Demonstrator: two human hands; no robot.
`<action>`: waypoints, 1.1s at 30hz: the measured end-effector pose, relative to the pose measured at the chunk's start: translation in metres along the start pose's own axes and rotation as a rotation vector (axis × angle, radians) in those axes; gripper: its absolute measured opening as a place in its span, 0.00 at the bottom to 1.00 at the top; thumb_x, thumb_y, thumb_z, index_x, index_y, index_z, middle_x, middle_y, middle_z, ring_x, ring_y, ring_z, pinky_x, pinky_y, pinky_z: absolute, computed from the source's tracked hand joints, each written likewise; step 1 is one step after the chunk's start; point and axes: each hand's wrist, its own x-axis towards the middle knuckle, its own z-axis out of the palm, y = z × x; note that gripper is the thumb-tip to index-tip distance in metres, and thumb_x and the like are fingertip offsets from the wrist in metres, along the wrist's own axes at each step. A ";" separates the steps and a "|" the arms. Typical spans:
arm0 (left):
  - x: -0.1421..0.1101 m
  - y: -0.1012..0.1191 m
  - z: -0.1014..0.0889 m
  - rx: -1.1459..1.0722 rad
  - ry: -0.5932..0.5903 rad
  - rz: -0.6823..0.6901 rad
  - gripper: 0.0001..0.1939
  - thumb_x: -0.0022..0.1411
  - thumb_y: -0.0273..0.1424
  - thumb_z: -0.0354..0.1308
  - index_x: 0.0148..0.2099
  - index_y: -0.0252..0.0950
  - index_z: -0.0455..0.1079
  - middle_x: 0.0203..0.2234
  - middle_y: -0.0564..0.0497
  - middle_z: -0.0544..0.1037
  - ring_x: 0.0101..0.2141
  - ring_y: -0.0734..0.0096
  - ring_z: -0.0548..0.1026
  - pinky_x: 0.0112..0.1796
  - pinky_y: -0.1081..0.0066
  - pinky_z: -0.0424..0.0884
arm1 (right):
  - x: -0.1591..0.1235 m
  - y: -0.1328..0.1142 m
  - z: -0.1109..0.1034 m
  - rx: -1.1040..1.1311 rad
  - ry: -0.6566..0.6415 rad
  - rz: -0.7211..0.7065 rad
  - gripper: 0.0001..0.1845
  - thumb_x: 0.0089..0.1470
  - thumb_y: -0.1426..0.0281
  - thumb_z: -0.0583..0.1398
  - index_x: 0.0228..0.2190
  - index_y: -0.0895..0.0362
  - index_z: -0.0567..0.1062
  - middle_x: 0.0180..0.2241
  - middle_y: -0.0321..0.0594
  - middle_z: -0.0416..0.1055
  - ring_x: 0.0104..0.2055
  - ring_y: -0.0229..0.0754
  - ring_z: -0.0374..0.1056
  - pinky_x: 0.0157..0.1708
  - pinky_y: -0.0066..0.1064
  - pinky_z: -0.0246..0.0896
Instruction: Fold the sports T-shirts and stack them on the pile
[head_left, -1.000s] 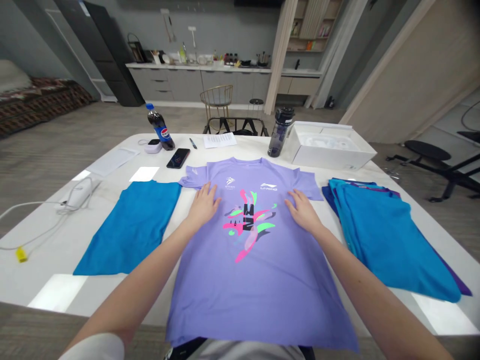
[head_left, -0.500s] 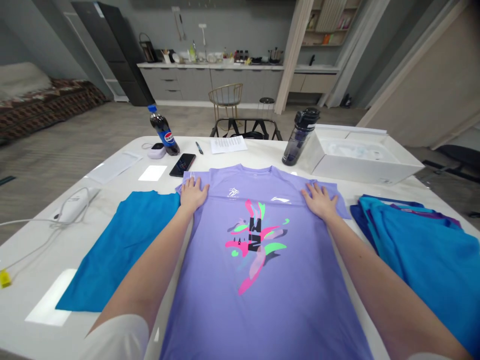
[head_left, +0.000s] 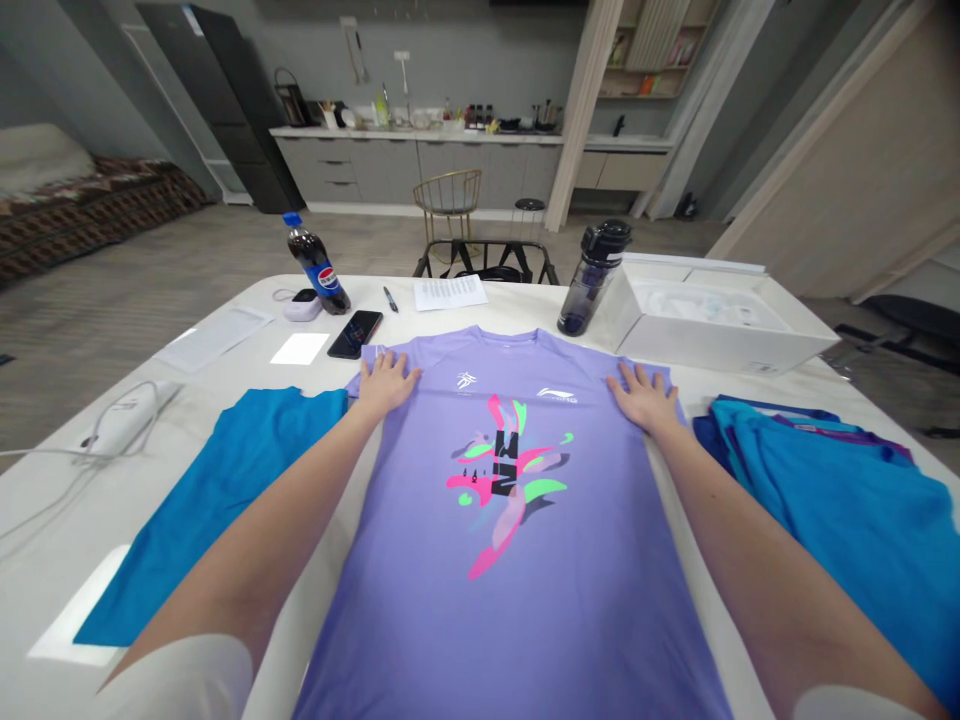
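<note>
Currently, purple shirt is spread on surface, nearside of dark bottle; shoulder areas are touched by left hand and right hand, fingers wide; creases are best smoothed outward, lightly, evenly.

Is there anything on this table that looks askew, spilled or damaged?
No visible spill or damage. The clothes pile at right looks askew, its edges uneven; the purple shirt shows a slight crease across the chest.

a dark fridge stands beside grey kitchen cabinets.
</note>
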 end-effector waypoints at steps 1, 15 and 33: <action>0.002 0.011 0.000 0.005 0.007 0.045 0.38 0.73 0.51 0.34 0.73 0.33 0.54 0.72 0.36 0.52 0.71 0.45 0.49 0.67 0.40 0.41 | 0.002 0.004 -0.001 0.000 -0.004 0.022 0.45 0.63 0.38 0.37 0.72 0.46 0.50 0.75 0.44 0.40 0.74 0.69 0.34 0.66 0.71 0.27; 0.033 0.139 0.018 -0.115 -0.050 0.314 0.37 0.73 0.52 0.34 0.75 0.39 0.50 0.74 0.44 0.49 0.72 0.46 0.46 0.68 0.41 0.43 | -0.018 -0.133 0.009 -0.022 -0.096 -0.343 0.38 0.67 0.42 0.37 0.71 0.41 0.52 0.74 0.39 0.42 0.75 0.63 0.35 0.63 0.77 0.29; -0.034 0.167 0.028 -0.115 0.031 0.463 0.35 0.73 0.53 0.36 0.75 0.45 0.51 0.73 0.47 0.51 0.72 0.52 0.48 0.69 0.43 0.39 | -0.064 -0.120 0.016 -0.062 0.009 -0.428 0.38 0.66 0.42 0.40 0.71 0.41 0.52 0.74 0.36 0.42 0.75 0.59 0.37 0.65 0.75 0.28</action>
